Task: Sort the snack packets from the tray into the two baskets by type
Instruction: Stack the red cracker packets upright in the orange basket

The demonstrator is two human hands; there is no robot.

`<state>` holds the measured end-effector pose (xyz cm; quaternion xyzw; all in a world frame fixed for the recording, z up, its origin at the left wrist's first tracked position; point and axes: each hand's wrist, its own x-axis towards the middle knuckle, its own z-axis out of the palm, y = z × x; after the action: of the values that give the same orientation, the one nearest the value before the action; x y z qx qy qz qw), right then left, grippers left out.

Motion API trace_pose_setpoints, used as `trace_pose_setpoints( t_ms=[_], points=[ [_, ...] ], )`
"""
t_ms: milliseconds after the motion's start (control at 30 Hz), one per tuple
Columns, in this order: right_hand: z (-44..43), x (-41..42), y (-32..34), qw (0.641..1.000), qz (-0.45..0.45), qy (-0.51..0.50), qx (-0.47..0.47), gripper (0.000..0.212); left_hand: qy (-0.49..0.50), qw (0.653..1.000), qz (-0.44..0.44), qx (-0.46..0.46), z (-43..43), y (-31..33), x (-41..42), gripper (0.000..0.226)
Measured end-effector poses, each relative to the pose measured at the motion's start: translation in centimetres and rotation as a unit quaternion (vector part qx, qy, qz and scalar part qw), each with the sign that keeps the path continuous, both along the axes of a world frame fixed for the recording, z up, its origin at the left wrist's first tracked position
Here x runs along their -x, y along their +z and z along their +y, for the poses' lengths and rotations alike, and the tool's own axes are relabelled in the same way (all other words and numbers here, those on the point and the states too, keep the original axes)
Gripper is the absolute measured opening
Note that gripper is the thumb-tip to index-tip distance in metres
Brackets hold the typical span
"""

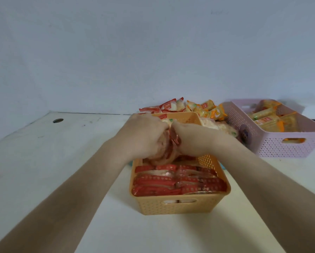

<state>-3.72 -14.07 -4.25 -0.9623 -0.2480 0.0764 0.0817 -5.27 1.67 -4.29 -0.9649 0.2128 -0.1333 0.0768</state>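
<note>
Red-wrapped snack packets (171,181) lie in flat rows across the near half of an orange perforated plastic basket (178,205), which stands mid-way across a white tabletop (80,152). Behind the basket, a loose pile of mixed packets (204,110) sits against a pale wall (153,52), with red ones to the left and yellow-orange ones to the right. To the right, set at an angle and just beside the pile, is a pink perforated plastic basket (281,148). It holds yellow-orange snack packets (266,114) and has a small round dark sticker (244,133) on its near corner. A round hole (58,120) is cut in the tabletop far off to the left.

Both hands and forearms cover the middle of the orange basket, so its far half is mostly hidden. The basket's far rim also blocks the lower part of the pile, and whatever the pile rests on cannot be made out. A teal sliver (223,167) shows at the basket's right side, but what it belongs to cannot be told. The print on the wrappers is too blurred to read.

The left hand (144,136) and right hand (195,141) meet above the orange basket. The fingers of each are curled tightly around a bundle of red packets (173,143), which is squeezed between the two hands. The bundle's lower end touches the packets already in the basket.
</note>
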Motion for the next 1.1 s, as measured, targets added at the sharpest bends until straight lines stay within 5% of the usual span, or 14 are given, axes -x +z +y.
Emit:
trace_pose_setpoints(
  t_ms=[100,233,500,600,800,1100],
  points=[
    [0.5,-0.9,-0.9,1.0,0.002,-0.018,-0.01,0.069,0.032,0.996,0.078,-0.036,-1.0,-1.2,-1.5,0.065],
    [0.8,-1.8,-1.6,0.996,-0.015,-0.033,-0.077,0.033,0.038,0.997,0.06,-0.018,-0.4,-2.0,-2.3,0.084],
    [-1.1,-0.7,0.9,0.976,-0.062,-0.037,-0.206,0.029,0.04,0.991,-0.024,0.125,1.8,-0.9,-1.5,0.045],
    [-2.9,0.7,2.9,0.978,-0.066,-0.015,-0.196,0.033,0.033,0.993,-0.037,0.109,2.3,-1.0,-1.3,0.033],
    [-3.5,1.4,3.0,0.993,-0.045,0.002,-0.107,0.041,0.041,0.993,-0.017,0.112,2.4,-1.8,-1.5,0.039],
    [-3.6,0.8,1.6,0.994,0.023,0.033,-0.103,0.026,0.075,0.991,-0.059,0.091,2.4,-1.6,-0.9,0.036]
  ],
)
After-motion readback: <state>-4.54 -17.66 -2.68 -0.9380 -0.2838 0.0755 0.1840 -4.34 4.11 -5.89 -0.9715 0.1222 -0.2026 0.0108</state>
